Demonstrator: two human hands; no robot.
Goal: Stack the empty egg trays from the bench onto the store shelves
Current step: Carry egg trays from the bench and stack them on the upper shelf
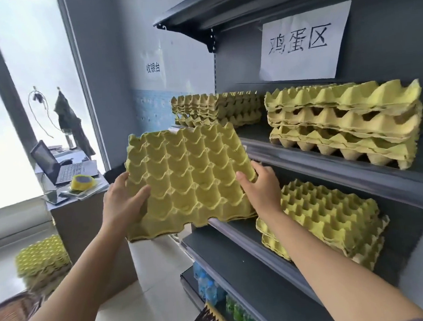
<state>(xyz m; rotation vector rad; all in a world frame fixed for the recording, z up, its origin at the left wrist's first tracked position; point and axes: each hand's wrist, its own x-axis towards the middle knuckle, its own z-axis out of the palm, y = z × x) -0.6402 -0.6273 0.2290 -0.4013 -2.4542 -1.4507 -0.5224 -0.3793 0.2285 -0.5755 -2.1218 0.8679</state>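
Yellow pulp egg tray (pixel 191 177), pinched at its side edges by the left hand (pixel 122 200) and right hand (pixel 260 187), thumbs curled on top, hangs tilted just in front of the upper shelf (pixel 332 166) and probably needs levelling so its cups nest onto the stack (pixel 216 109) at that shelf's far end.

My left forearm (pixel 87 266) and right forearm (pixel 327 260), both bare, reach forward and up. My left hand (pixel 122 201) grips the egg tray (pixel 191 172) at its left edge, thumb on top; my right hand (pixel 262 188) grips the right edge likewise.
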